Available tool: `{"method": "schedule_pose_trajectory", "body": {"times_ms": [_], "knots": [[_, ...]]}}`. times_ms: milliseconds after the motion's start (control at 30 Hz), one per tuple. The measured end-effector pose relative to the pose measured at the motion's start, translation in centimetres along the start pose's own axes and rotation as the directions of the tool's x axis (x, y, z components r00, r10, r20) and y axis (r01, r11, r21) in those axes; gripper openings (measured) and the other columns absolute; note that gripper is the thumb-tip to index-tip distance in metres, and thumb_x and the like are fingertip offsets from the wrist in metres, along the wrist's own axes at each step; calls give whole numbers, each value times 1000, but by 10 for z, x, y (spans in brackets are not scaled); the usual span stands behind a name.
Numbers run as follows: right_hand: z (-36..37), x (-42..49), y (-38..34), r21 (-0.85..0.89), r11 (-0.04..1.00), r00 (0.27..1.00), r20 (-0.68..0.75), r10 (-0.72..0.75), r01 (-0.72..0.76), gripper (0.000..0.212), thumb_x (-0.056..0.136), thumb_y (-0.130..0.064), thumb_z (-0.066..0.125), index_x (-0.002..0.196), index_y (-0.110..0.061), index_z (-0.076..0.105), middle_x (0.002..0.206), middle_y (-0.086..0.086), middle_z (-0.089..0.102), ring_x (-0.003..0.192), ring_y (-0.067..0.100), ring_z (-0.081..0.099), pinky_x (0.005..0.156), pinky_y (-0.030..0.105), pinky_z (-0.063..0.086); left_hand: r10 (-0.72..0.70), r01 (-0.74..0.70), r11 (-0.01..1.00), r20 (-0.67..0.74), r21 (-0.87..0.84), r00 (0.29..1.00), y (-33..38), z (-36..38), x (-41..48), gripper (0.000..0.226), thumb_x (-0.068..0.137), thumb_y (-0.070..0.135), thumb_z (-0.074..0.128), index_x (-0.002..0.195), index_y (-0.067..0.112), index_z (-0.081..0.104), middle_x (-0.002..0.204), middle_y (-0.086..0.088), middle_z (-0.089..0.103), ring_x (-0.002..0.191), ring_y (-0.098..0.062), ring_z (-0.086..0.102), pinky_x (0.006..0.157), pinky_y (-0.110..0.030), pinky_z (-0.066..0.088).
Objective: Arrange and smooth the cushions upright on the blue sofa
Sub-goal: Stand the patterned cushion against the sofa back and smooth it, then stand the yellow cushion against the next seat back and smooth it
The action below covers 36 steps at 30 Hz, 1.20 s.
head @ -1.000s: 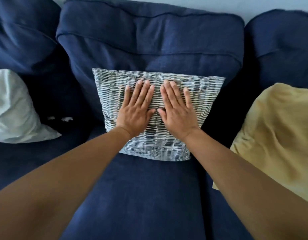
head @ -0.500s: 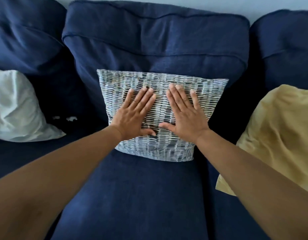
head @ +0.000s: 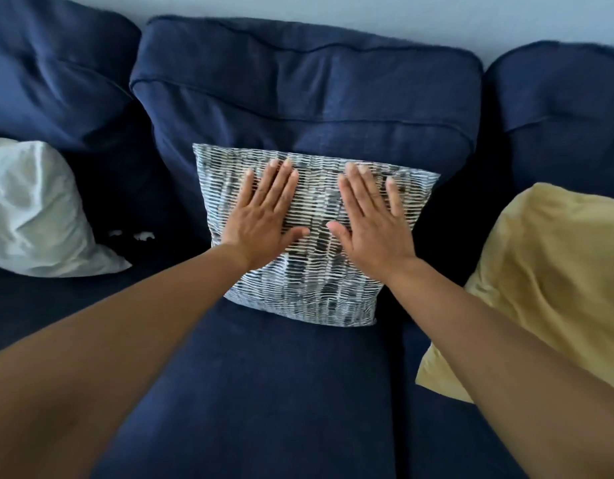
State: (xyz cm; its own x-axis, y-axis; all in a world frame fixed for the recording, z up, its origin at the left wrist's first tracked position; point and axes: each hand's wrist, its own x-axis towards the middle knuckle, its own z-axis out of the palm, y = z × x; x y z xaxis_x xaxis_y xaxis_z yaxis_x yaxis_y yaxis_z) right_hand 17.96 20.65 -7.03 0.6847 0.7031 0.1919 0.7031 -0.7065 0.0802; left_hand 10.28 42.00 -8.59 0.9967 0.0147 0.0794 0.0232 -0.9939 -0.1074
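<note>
A patterned grey-and-white cushion [head: 312, 281] stands upright against the middle back cushion of the blue sofa [head: 298, 81]. My left hand [head: 264, 216] lies flat on its left half, fingers spread and pointing up. My right hand [head: 371, 223] lies flat on its right half in the same way, a gap of bare pattern between the two thumbs. A white cushion [head: 35, 212] leans at the far left of the sofa. A yellow cushion [head: 547, 278] leans on the right seat, cut off by the frame edge.
The blue seat cushion [head: 271, 392] stretches below the patterned cushion, between my forearms. Small white specks [head: 132, 235] lie in the dark gap beside the white cushion. A pale wall [head: 367, 15] runs behind the sofa back.
My two hands have slid apart on the patterned cushion, the left going left and the right going right. The view has shifted slightly; the cushions stay where they were.
</note>
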Motion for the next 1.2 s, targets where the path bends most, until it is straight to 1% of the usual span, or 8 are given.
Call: {"method": "schedule_pose_trajectory", "body": {"times_ms": [267, 367, 467, 667, 800, 900, 1000, 1200], "knots": [[6, -15, 43, -58, 990, 991, 21, 131, -129, 71, 104, -50, 22, 158, -10, -2, 166, 5, -12, 153, 20, -12, 120, 47, -15, -368, 369, 929, 159, 26, 916, -23, -1, -20, 82, 99, 65, 2, 157, 11, -20, 168, -7, -22, 153, -25, -25, 123, -55, -12], [-3, -12, 33, -49, 996, 997, -47, 67, -70, 73, 103, -51, 22, 158, -8, 4, 165, 7, -9, 154, 24, -5, 121, 49, -10, -235, 235, 972, 30, 20, 971, -3, -18, -20, 78, 102, 62, 7, 156, 13, -21, 166, -7, -23, 154, -26, -23, 124, -53, -9], [-2, -10, 25, -115, 990, 996, 54, -70, 76, 71, 104, -51, 21, 158, -12, -3, 166, 5, -11, 152, 21, -13, 121, 48, -12, -51, 47, 998, 96, 47, 994, 25, -21, -10, 78, 101, 65, 8, 157, 19, -21, 166, -3, -23, 153, -24, -24, 124, -54, -11], [0, -20, 37, -110, 978, 972, 139, 189, -175, 66, 105, -45, 12, 155, -12, -15, 164, 4, -22, 150, 20, -22, 118, 49, -17, -328, 318, 945, 285, 82, 901, 21, -18, -9, 77, 102, 60, 9, 157, 16, -22, 166, -2, -25, 153, -25, -25, 122, -59, -11], [-11, -33, 24, -62, 989, 973, 185, 140, -131, 69, 103, -49, 11, 156, -13, -15, 163, 3, -25, 149, 20, -24, 120, 50, -12, -311, 317, 948, 242, 15, 919, 34, -37, -18, 74, 105, 55, 13, 159, 14, -18, 168, -5, -22, 154, -27, -22, 123, -57, -10], [-19, -46, 26, -95, 970, 927, 286, 242, -224, 69, 104, -51, 11, 157, -13, -12, 164, 4, -22, 150, 22, -22, 120, 52, -11, -334, 366, 930, 369, -19, 867, 49, -49, -23, 77, 105, 57, 17, 160, 15, -16, 169, -5, -18, 155, -28, -18, 123, -58, -9], [-36, -52, 28, 13, 929, 896, 272, 352, -369, 69, 104, -50, 15, 158, -11, -1, 167, 7, -9, 153, 23, -12, 120, 52, -7, -480, 551, 831, 404, -77, 779, 53, -64, -27, 75, 106, 53, 21, 162, 13, -10, 170, -8, -13, 156, -31, -14, 123, -58, -7], [-85, -124, 71, 226, 923, 939, -76, 336, -312, 42, 100, -36, 45, 136, -18, 58, 150, 9, 46, 140, 27, 40, 108, 51, 27, -171, 220, 921, 174, -322, 970, 127, -111, -28, 62, 107, 45, 35, 161, 22, 17, 171, -6, 4, 158, -27, 2, 126, -52, 3]]}}
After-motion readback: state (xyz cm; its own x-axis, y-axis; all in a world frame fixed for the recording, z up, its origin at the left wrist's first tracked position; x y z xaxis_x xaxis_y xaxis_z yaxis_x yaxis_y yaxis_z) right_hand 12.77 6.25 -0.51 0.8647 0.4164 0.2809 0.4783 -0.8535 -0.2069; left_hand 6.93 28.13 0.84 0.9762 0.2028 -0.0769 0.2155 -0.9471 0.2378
